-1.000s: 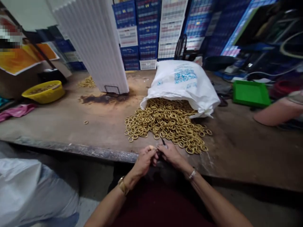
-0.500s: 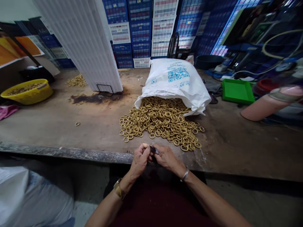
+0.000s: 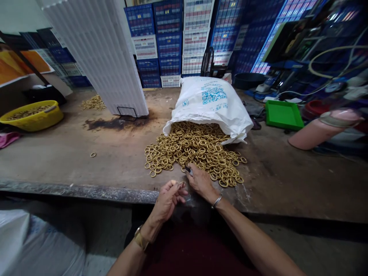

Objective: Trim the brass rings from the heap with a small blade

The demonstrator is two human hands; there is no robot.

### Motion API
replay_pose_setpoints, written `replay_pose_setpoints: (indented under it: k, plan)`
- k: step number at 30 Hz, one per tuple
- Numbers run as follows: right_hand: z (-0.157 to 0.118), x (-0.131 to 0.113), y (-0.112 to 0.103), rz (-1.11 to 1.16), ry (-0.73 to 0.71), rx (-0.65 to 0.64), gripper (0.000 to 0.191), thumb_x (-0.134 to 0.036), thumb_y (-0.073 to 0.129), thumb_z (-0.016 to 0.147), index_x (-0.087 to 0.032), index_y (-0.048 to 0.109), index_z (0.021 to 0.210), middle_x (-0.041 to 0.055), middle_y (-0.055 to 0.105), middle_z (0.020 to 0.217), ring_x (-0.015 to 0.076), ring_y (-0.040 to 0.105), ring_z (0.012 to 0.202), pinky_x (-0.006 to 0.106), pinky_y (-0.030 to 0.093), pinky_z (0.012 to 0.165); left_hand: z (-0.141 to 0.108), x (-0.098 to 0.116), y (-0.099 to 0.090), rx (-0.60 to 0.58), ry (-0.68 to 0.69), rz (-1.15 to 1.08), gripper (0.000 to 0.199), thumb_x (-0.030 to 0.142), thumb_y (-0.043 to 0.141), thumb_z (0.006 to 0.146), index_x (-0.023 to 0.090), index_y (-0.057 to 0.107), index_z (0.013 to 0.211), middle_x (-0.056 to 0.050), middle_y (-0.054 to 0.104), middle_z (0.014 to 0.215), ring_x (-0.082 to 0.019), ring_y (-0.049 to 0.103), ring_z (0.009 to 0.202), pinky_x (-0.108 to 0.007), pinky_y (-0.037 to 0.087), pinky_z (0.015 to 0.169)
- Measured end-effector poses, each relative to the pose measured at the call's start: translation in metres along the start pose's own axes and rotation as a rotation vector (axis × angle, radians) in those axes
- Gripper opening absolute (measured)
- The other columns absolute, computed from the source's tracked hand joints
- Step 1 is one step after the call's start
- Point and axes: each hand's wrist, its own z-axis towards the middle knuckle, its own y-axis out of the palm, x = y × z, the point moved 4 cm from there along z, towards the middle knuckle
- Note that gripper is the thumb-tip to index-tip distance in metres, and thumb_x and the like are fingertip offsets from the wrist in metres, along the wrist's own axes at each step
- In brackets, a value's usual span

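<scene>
A heap of brass-coloured rings (image 3: 195, 147) spills from the mouth of a white sack (image 3: 209, 103) onto the brown table (image 3: 115, 165). My right hand (image 3: 201, 182) is at the heap's near edge, closed round a small dark tool (image 3: 189, 170) that points up and left. Just left of it and nearer the table's front edge is my left hand (image 3: 169, 197), its thumb and forefinger pinched together on something too small to make out, the other fingers loosely curled. One loose ring (image 3: 93, 155) lies apart on the left.
A yellow basin (image 3: 33, 117) of rings stands at the left, near a ribbed white panel (image 3: 106, 57) and a small ring pile (image 3: 93, 102). At the right are a green tray (image 3: 284, 115) and a pink bottle (image 3: 319, 132). Stacked crates (image 3: 169, 42) line the back.
My hands have come apart. The right one has moved forward to the rings with the dark tool; the left one stays near the table's front edge, its fingers spread a little more.
</scene>
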Motion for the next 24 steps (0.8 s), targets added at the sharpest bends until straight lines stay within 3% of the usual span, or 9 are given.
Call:
replay_pose_setpoints:
  k: [4,9,13,16,19,22,24]
  plan:
    - [0.007,-0.008,0.001,-0.088,0.042,-0.041,0.024,-0.036,0.039,0.085,-0.019,0.049,0.097,0.0070,0.065,0.080,0.0184,0.060,0.069,0.025,0.029,0.056,0.004,-0.002,-0.009,0.038,-0.013,-0.114,0.018,0.028,0.060,0.071,0.014,0.048,0.072,-0.005,0.061,0.076,-0.012,0.058,0.061,-0.020,0.042,0.048]
    - [0.012,-0.006,0.002,-0.099,0.075,-0.067,0.017,-0.028,0.041,0.082,-0.020,0.050,0.094,0.0054,0.064,0.077,0.0183,0.060,0.070,0.025,0.026,0.054,0.008,-0.004,-0.011,-0.013,-0.118,-0.263,0.013,0.025,0.057,0.070,0.014,0.053,0.077,-0.001,0.056,0.063,-0.010,0.052,0.052,-0.019,0.038,0.044]
    - [0.011,-0.002,0.000,-0.068,0.092,-0.050,0.015,-0.023,0.043,0.078,-0.019,0.051,0.089,0.0056,0.063,0.077,0.0166,0.057,0.068,0.025,0.025,0.054,0.009,-0.007,-0.011,-0.028,-0.209,-0.368,0.018,0.027,0.058,0.070,0.012,0.051,0.062,-0.002,0.054,0.064,-0.010,0.052,0.055,-0.020,0.038,0.047]
    - [0.011,0.002,-0.001,0.044,0.095,-0.032,0.013,-0.021,0.044,0.075,-0.018,0.053,0.084,0.0041,0.060,0.071,0.0142,0.053,0.063,0.024,0.026,0.054,0.009,-0.006,-0.011,0.003,-0.204,-0.315,0.024,0.030,0.061,0.069,0.012,0.048,0.059,0.000,0.052,0.064,-0.009,0.051,0.057,-0.019,0.038,0.047]
    - [0.013,0.010,-0.001,0.319,0.129,-0.021,0.007,-0.019,0.045,0.070,-0.018,0.052,0.072,0.0000,0.054,0.062,0.0112,0.047,0.057,0.022,0.028,0.053,0.011,-0.003,-0.010,0.040,-0.111,-0.135,0.024,0.034,0.062,0.068,0.014,0.049,0.067,0.002,0.050,0.064,-0.007,0.048,0.052,-0.016,0.032,0.042]
    - [0.009,0.017,0.002,0.730,0.216,-0.056,0.004,-0.021,0.049,0.065,-0.018,0.048,0.067,-0.0047,0.046,0.056,0.0076,0.040,0.049,0.019,0.029,0.047,0.016,0.004,-0.011,0.098,0.111,0.207,0.022,0.034,0.060,0.070,0.017,0.052,0.083,0.004,0.048,0.061,-0.005,0.039,0.044,-0.016,0.026,0.039]
    - [0.002,0.018,0.006,0.988,0.306,-0.152,0.012,-0.025,0.050,0.064,-0.019,0.045,0.073,-0.0079,0.042,0.052,0.0052,0.033,0.039,0.017,0.025,0.039,0.019,0.008,-0.009,0.111,0.286,0.456,0.024,0.029,0.058,0.072,0.018,0.054,0.092,0.005,0.048,0.061,-0.005,0.038,0.044,-0.017,0.028,0.043]
